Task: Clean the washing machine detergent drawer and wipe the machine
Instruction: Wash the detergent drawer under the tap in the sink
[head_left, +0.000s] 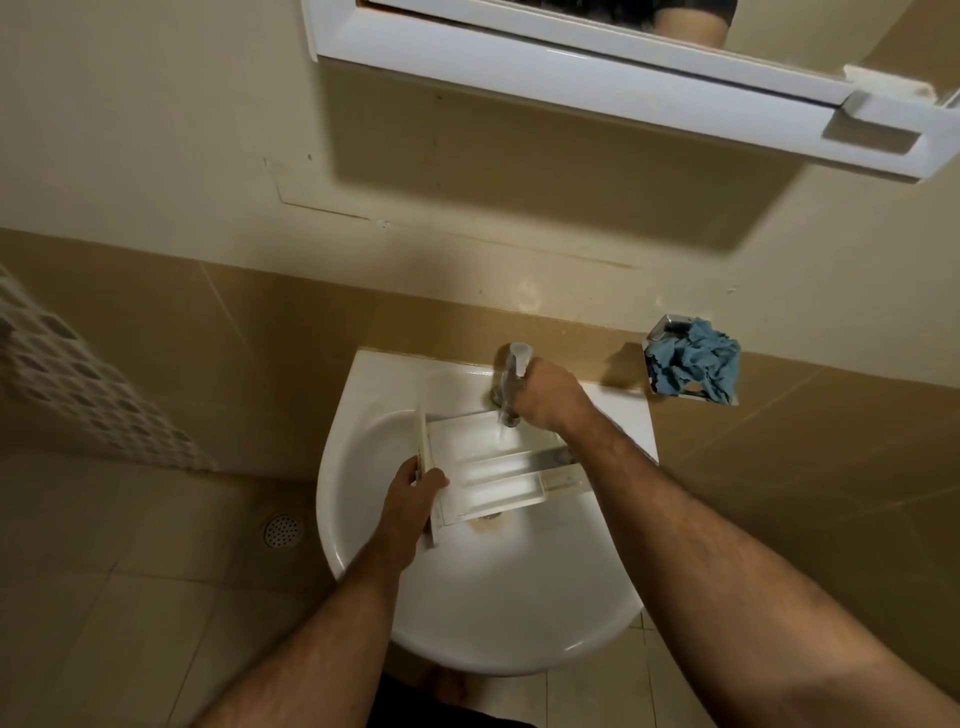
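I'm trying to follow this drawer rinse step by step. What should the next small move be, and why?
Probably tilt or slide the detergent drawer so the stream reaches its other compartments. The left hand grips the drawer's front end over the sink, the right hand holds the tap, and water is falling only into the compartment nearest the tap.

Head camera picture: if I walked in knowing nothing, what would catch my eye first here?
Probably the white plastic drawer lying in the round white sink at the centre, with water running onto it from the tap. The left hand grips the drawer's front panel, while the right hand is on the tap. Off to the right, a crumpled blue cloth sits in a small holder on the tiled wall.
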